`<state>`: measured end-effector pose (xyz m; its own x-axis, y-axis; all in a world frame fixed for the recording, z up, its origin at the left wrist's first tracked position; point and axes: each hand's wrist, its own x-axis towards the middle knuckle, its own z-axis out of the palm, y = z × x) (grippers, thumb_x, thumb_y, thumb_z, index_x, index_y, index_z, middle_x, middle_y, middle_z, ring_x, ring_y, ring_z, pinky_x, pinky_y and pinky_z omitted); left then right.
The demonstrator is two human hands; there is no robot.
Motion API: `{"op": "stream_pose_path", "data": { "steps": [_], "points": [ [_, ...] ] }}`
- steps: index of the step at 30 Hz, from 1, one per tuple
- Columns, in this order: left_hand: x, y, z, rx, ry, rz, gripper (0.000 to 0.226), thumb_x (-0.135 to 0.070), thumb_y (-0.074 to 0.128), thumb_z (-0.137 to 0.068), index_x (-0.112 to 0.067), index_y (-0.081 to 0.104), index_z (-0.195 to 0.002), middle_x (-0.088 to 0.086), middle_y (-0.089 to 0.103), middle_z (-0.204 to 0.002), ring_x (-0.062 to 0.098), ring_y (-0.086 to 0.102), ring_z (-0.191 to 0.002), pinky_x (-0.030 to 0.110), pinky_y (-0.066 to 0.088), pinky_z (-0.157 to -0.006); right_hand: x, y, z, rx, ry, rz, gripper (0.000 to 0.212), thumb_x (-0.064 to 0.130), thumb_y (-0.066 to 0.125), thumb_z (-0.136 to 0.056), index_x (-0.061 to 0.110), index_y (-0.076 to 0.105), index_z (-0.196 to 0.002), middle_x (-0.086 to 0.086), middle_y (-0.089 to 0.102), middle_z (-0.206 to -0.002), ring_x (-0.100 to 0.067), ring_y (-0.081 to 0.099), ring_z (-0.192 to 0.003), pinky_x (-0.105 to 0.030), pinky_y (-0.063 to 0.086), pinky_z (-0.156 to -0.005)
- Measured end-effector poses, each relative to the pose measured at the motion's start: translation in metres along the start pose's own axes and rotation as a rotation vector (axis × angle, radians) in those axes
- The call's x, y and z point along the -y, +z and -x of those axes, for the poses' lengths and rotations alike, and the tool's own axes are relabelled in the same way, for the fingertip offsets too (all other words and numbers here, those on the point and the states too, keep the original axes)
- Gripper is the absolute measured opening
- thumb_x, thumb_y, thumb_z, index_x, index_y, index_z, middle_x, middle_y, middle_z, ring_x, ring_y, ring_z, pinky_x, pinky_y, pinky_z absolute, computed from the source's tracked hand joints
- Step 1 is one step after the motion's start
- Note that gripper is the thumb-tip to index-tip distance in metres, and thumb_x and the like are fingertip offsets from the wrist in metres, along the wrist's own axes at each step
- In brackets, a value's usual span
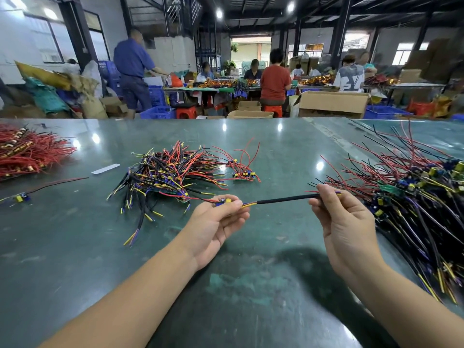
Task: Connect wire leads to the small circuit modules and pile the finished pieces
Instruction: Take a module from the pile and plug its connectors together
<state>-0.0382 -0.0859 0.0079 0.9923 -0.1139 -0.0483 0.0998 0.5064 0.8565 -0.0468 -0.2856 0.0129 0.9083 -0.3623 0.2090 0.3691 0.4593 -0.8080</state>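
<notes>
Small blue-and-yellow circuit module (223, 201) is pinched in left hand (216, 227). Its black-sleeved wire lead (286, 199) is pinched at three o'clock by right hand (344, 222), above green tabletop (75, 247).

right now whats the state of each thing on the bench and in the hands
left hand: pinches circuit module
right hand: pinches black sleeved lead
black sleeved lead: held above the table, stretched between both hands
middle pile: tangled heap
right pile: loose heap, wires fanned out
red wire pile: heaped at left edge
single module: lying alone
</notes>
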Motion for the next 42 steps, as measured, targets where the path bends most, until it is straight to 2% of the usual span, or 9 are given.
{"op": "stream_pose_path", "data": {
  "steps": [3,6,8,11,16,21,26,29,42],
  "points": [
    [0.006,0.002,0.001,-0.021,0.079,-0.134,0.012,0.002,0.059,-0.087,-0.01,0.058,-0.086,0.007,0.071,-0.07,0.014,0.069,-0.064,0.018,0.055,-0.057,-0.006,-0.003,-0.003,-0.076,-0.01,0.099,0.007,0.01,0.063,-0.088,0.013,0.064,-0.082,0.003,0.062,-0.068,-0.006,0.061,-0.063,-0.018,0.051,-0.07],
    [0.012,0.003,0.001,-0.085,0.276,-0.486,0.019,0.005,0.062,-0.085,-0.013,0.059,-0.083,0.002,0.068,-0.065,0.013,0.069,-0.064,0.022,0.056,-0.062,-0.012,-0.013,-0.006,-0.195,-0.055,0.697,0.036,0.019,0.069,-0.085,0.015,0.055,-0.118,-0.006,0.053,-0.114,-0.02,0.049,-0.109,-0.03,0.038,-0.096],
    [0.014,0.003,0.002,-0.09,0.375,-0.658,0.022,0.004,0.065,-0.083,-0.017,0.06,-0.079,0.003,0.065,-0.067,0.02,0.069,-0.067,0.033,0.056,-0.069,-0.007,-0.015,-0.003,-0.159,-0.363,1.08,0.047,0.02,0.069,-0.084,0.012,0.051,-0.127,-0.009,0.044,-0.128,-0.028,0.035,-0.118,-0.028,0.024,-0.099],
    [0.015,0.006,0.004,-0.051,0.437,-0.761,0.025,0.0,0.067,-0.082,-0.024,0.062,-0.076,0.004,0.064,-0.07,0.036,0.067,-0.076,0.047,0.055,-0.078,-0.003,-0.002,0.011,0.226,-0.794,1.243,0.02,0.016,0.057,-0.088,0.01,0.066,-0.104,-0.005,0.059,-0.107,-0.03,0.045,-0.105,-0.024,0.027,-0.091],
    [0.016,0.011,0.01,0.06,0.378,-0.526,0.022,0.007,0.062,-0.084,-0.014,0.061,-0.082,0.005,0.064,-0.07,0.015,0.068,-0.065,0.023,0.055,-0.065,-0.013,0.004,0.027,0.638,-0.431,1.603,0.029,0.044,0.031,-0.099,0.024,0.052,-0.099,0.009,0.051,-0.076,-0.024,0.055,-0.085,-0.037,0.043,-0.067],
    [0.01,0.014,0.013,0.227,0.192,-0.052,0.015,-0.003,0.06,-0.076,-0.009,0.056,-0.088,0.011,0.07,-0.072,0.016,0.068,-0.065,0.023,0.054,-0.065,-0.007,0.007,0.025,0.685,-0.518,1.202,0.025,0.034,0.044,-0.097,0.014,0.057,-0.089,0.005,0.037,-0.056,-0.025,0.039,-0.058,-0.043,0.04,-0.056],
    [0.005,0.007,0.011,0.252,0.148,-0.173,0.01,-0.022,0.063,-0.083,-0.014,0.062,-0.09,0.013,0.072,-0.083,0.022,0.071,-0.074,0.025,0.055,-0.065,-0.008,0.003,0.024,0.682,-0.493,1.165,0.034,0.045,0.037,-0.091,0.019,0.058,-0.085,0.006,0.035,-0.052,-0.018,0.034,-0.053,-0.04,0.038,-0.053],
    [0.0,0.006,0.008,0.16,0.148,-0.258,0.034,-0.046,0.051,-0.084,-0.019,0.073,-0.084,0.015,0.073,-0.093,0.024,0.072,-0.076,0.025,0.055,-0.064,-0.005,0.0,0.023,0.657,-0.462,1.166,0.029,0.044,0.039,-0.092,0.022,0.055,-0.083,0.003,0.039,-0.053,-0.017,0.035,-0.052,-0.041,0.038,-0.052],
    [-0.026,-0.016,-0.011,-0.273,0.316,0.033,0.042,-0.026,0.025,-0.105,-0.006,0.06,-0.095,0.004,0.074,-0.072,0.011,0.07,-0.063,0.018,0.054,-0.055,-0.008,0.002,0.023,0.713,-0.422,1.328,0.031,0.046,0.037,-0.095,0.02,0.051,-0.086,0.004,0.04,-0.054,-0.019,0.038,-0.056,-0.036,0.037,-0.055]
  ]
}}
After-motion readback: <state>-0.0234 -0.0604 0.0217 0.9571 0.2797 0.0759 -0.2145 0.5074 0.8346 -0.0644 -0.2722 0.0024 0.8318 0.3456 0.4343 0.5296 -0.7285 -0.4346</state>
